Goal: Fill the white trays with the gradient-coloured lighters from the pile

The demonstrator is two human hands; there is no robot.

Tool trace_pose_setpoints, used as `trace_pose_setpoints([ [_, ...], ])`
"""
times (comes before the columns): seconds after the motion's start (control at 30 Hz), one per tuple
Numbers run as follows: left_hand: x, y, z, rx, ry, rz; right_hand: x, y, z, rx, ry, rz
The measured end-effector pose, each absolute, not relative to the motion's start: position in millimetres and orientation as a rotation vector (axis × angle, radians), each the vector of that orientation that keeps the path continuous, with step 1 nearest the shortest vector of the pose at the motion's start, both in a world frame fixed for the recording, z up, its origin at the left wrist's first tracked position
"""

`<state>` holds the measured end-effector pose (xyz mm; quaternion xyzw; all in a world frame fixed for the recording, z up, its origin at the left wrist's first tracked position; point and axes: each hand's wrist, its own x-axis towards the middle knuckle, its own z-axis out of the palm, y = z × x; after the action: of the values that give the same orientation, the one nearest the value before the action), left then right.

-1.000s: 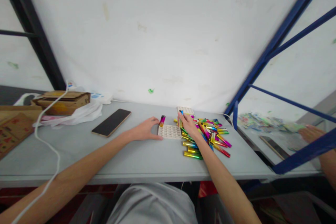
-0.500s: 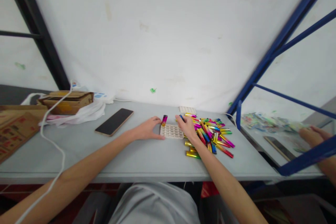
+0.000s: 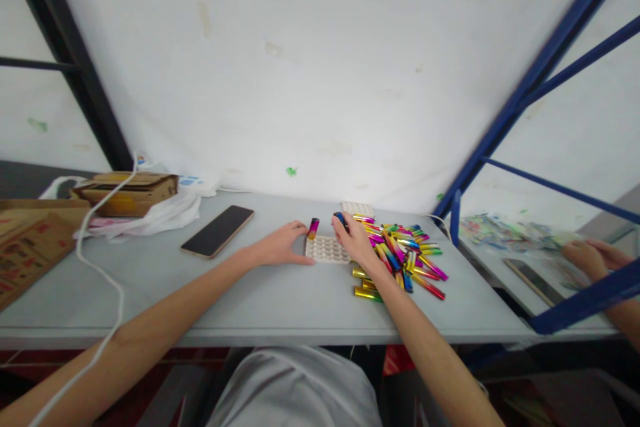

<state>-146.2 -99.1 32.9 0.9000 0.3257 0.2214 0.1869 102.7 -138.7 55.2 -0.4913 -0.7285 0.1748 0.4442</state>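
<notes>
My left hand (image 3: 283, 245) spans the left end of a white tray (image 3: 327, 250) with rows of round holes, thumb at the near corner and fingers at the far one, holding it on the table. Upright at the tray's far left corner stands a shiny magenta and gold lighter (image 3: 313, 228) with a dark top. My right hand (image 3: 353, 237) is closed on a blue lighter (image 3: 340, 217), held above the tray's far right side. Under and beside the right wrist lies a loose pile of metallic, many-coloured lighters (image 3: 400, 257).
A second white tray (image 3: 356, 209) lies by the wall. On the left are a phone (image 3: 219, 232), a plastic bag (image 3: 167, 213), cardboard boxes (image 3: 135, 192) and a white cable (image 3: 113, 280). A blue frame (image 3: 493, 140) stands right; beyond it another person's hands (image 3: 595, 259) show.
My right hand has shifted slightly left and back, and the blue lighter in it shows more clearly. The left hand and tray stay put.
</notes>
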Motion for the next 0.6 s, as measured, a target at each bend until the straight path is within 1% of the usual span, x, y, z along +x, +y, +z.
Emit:
trace_pose_setpoints([
  [0.07, -146.4, -99.7, 33.0, 2.542, 0.912, 0.639, 103.5, -139.2, 55.0, -1.19, -1.889, 0.41],
  [0.2, -146.5, -99.5, 32.3, 2.545, 0.901, 0.654, 104.5, -138.9, 53.4, -1.169, -2.043, 0.185],
  [0.43, -146.7, -97.7, 30.0, 2.548, 0.888, 0.662, 97.4, -140.3, 51.3, -1.227, -2.082, 0.32],
  [0.6, -147.3, -98.4, 30.9, 2.562, 0.867, 0.667, 90.3, -139.3, 51.7, -1.328, -2.263, 0.187],
])
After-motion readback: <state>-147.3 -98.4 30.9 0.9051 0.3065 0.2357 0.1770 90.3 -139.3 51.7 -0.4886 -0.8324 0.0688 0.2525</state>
